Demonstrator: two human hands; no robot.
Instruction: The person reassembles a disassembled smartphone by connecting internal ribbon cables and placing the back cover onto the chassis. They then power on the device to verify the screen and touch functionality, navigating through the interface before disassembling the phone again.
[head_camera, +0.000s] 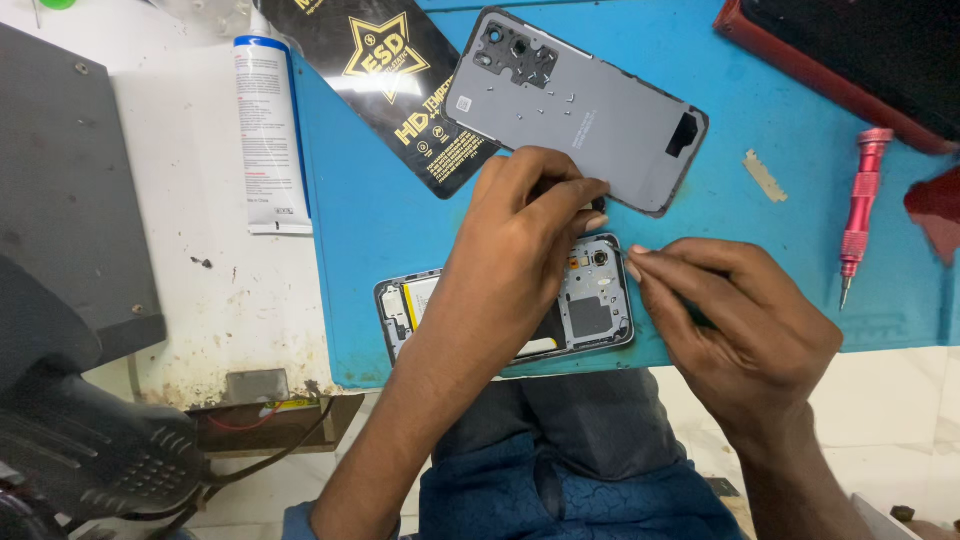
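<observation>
Lap: nearest the camera we see blue clothing (560, 480), the person seated at the near edge of the bench.
Bench: we log a white, stained table (200, 290) carrying everything else.
Mat: we note a blue work mat (380, 200) covering the right part of the table; we judge it is there as a working surface for loose parts.
Grey slab: we see a dark grey plate (70, 190) at far left, off the mat.
Back cover: we find the grey phone back cover (575, 110) lying inside-up at the far side of the mat, apart from the phone; we judge it was set aside to expose the internals.
Phone: the opened phone (590, 305) lies flat at the near edge of the mat, between the hands, battery end to the left.
Left hand: our left hand (520, 250) rests over the phone's middle, fingers curled closed near the camera end; we judge it steadies the body. Whether it pinches anything we cannot tell.
Right hand: our right hand (740, 320) sits just right of the phone, thumb and forefinger pinched together at its right edge; any held part is too small to see.
Tube: a white tube (270, 140) lies far left.
Screwdriver: a red screwdriver (860, 210) lies at right, unused.
</observation>
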